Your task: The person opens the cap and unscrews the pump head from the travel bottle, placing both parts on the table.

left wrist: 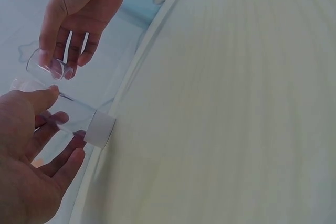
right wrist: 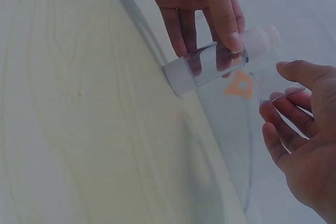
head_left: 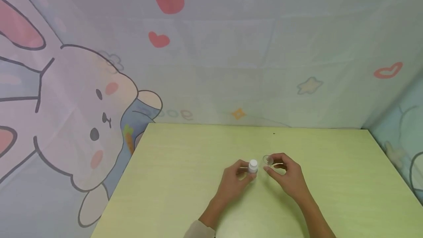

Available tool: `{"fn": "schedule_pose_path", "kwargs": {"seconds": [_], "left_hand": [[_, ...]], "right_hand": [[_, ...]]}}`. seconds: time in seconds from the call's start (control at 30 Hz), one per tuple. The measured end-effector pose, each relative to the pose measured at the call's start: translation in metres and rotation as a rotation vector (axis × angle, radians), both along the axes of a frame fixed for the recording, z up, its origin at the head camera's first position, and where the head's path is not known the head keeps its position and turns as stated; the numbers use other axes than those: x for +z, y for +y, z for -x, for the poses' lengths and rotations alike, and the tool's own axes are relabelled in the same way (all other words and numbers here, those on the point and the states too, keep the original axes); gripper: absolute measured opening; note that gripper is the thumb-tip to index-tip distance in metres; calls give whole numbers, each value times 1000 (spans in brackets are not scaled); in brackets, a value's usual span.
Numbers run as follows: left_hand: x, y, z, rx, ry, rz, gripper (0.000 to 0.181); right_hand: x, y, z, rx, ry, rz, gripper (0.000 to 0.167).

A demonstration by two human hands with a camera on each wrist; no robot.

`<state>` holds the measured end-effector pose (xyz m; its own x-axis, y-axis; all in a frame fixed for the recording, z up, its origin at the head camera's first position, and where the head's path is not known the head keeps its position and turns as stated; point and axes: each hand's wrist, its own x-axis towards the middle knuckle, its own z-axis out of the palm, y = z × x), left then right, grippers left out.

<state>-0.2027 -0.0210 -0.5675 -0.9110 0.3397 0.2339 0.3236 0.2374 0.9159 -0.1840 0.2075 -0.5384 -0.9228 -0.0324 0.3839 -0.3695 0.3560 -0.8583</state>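
My left hand (head_left: 232,181) grips a small clear bottle (left wrist: 77,113) around its body. The bottle has a white base (right wrist: 180,76) and a white top (head_left: 253,163), and it stands upright at the table surface. Just to its right, my right hand (head_left: 290,177) pinches a clear cup-shaped cap (head_left: 268,160) between thumb and fingers. The cap (left wrist: 48,66) is apart from the bottle, beside its white top in the wrist views. Whether the bottle holds any liquid I cannot tell.
Both hands work over a pale yellow-green wooden table (head_left: 172,164). A tiny dark speck (head_left: 274,133) lies near its back edge. Behind stands a fabric backdrop (head_left: 218,47) printed with hearts and a rabbit.
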Motion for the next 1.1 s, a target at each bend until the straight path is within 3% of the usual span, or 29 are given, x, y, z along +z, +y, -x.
{"fn": "schedule_pose_path", "kwargs": {"seconds": [0.53,1.1], "left_hand": [[0,2,-3,33,28,13,27],[1,2,-3,28,26,-10,26]], "right_hand": [[-6,-1,-1,-7,-13,-45,32],[-4,0,-2,13,-49,-69,30]]}}
